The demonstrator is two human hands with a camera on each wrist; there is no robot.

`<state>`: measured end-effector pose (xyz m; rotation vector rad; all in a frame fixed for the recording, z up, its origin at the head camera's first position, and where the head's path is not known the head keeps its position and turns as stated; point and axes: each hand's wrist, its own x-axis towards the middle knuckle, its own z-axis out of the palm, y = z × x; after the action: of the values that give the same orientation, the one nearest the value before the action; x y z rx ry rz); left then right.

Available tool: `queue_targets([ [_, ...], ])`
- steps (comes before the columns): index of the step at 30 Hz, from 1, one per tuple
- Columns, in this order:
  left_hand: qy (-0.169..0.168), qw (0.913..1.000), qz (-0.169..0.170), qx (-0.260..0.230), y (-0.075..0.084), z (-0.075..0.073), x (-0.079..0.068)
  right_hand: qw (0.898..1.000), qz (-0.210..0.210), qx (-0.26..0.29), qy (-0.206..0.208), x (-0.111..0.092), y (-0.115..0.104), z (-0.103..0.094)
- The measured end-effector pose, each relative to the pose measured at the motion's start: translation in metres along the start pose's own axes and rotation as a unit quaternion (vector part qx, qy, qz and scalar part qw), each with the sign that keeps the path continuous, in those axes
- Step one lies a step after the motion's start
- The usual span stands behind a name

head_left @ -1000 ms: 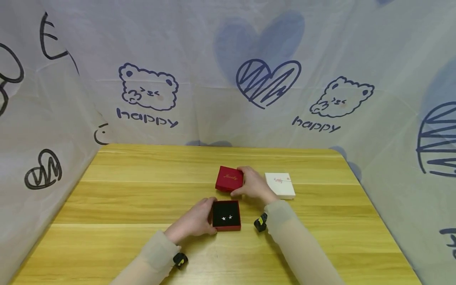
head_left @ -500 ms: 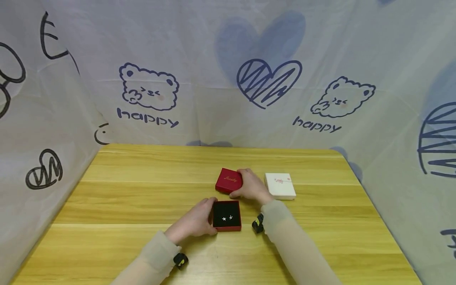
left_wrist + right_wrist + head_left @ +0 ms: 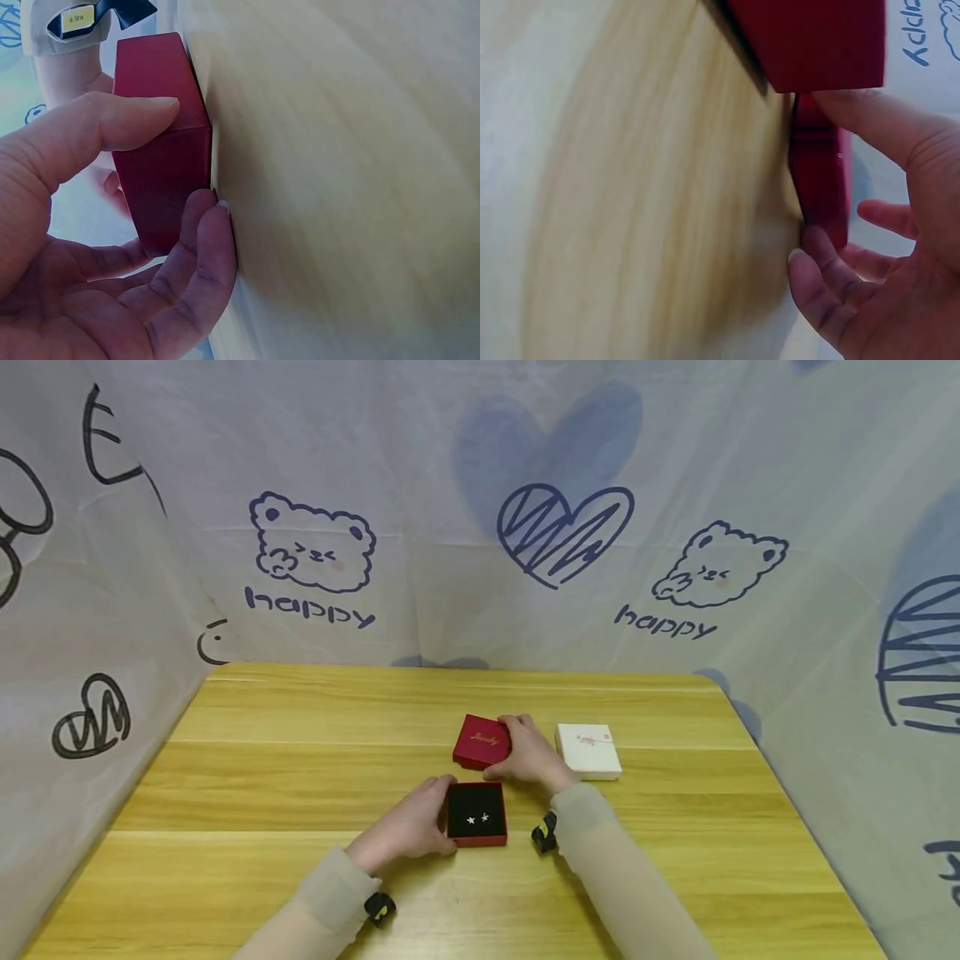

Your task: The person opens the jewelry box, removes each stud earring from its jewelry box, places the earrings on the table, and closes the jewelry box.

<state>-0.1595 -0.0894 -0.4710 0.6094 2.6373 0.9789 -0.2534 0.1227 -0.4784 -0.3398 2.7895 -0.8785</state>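
Note:
A red jewelry box base sits on the table in front of me, lined with black. On its lining lie two small star-shaped earrings. My left hand holds the base from its left side, the thumb along the near wall and the fingers curled at the far corner. Behind the base, the red lid with gold lettering lies slightly turned. My right hand grips the lid's right side, thumb at the near edge and fingers at the far one; in the right wrist view the lid is partly behind the base.
A white box with a pink print lies just right of my right hand. The wooden table is backed by a pale curtain with blue drawings.
My right hand and the lid have come slightly lower and nearer, the lid settling onto the tabletop, mostly in the first half second. The left hand and base stay still.

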Motion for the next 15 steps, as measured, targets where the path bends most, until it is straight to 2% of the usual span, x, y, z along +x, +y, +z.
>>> queue_targets([
  [6,0.0,0.9999,-0.009,-0.007,-0.001,0.001,0.0,0.999,-0.009,0.036,0.004,-0.009,0.001,-0.008],
  [15,-0.001,0.9999,-0.006,-0.012,0.001,0.001,0.0,0.999,-0.025,0.045,-0.003,-0.029,0.003,-0.015],
])
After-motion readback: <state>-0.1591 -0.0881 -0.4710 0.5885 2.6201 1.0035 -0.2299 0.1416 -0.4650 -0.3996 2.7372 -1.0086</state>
